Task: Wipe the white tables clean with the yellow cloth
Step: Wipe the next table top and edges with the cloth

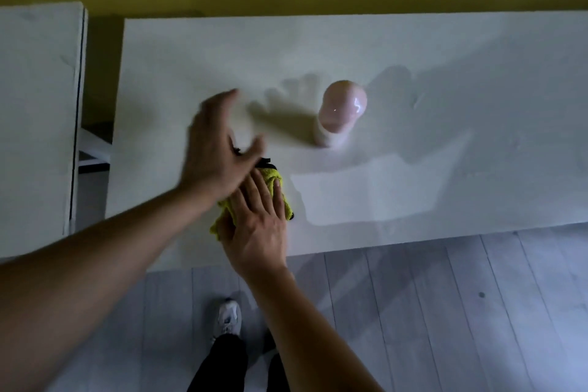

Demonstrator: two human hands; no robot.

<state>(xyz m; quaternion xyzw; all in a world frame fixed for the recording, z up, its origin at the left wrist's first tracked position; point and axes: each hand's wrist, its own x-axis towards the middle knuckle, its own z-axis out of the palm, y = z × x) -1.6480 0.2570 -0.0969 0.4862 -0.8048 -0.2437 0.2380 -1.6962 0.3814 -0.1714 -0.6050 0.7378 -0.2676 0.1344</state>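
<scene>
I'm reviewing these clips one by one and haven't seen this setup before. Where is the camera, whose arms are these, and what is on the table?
There is no machine here. The single picture comes from a wide-angle camera worn on a person's head, looking forward and down, so the two bare arms entering from the bottom are the wearer's own. The right hand lies with straight fingers on a yellow cloth, pressing it onto the white table near its front edge. The left hand is open and blurred above the table, holding nothing. A glossy pinkish object stands further back on the table; the blur hides what it is. A second white table sits to the left, across a gap. Below are a grey plank floor and the person's shoe.
</scene>
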